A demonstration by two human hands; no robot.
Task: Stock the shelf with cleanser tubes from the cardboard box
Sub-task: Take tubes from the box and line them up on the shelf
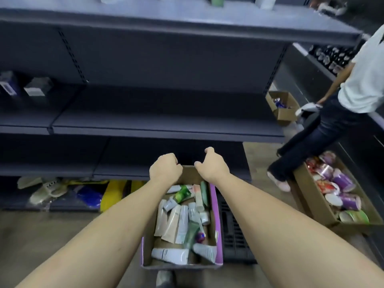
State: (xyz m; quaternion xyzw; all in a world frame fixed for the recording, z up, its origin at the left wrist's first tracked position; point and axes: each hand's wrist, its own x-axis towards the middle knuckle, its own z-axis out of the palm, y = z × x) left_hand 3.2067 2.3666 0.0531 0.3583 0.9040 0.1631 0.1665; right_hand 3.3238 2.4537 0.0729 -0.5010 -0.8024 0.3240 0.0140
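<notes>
We're hovering left hand (165, 170) and right hand (212, 166), apart, loosely curled, holding nothing, over far end of purple-sided open cardboard box (216, 206); better grabbing jumbled white and green plastic cleanser tubes (178, 217) few at once for bare dark-grey metal shelf (166, 121).

A shop aisle, dark metal gondola shelving (166, 123) with slotted uprights, open cardboard boxes of packaged goods (332, 192) on the floor, another person (353, 84) at the facing shelves
</notes>
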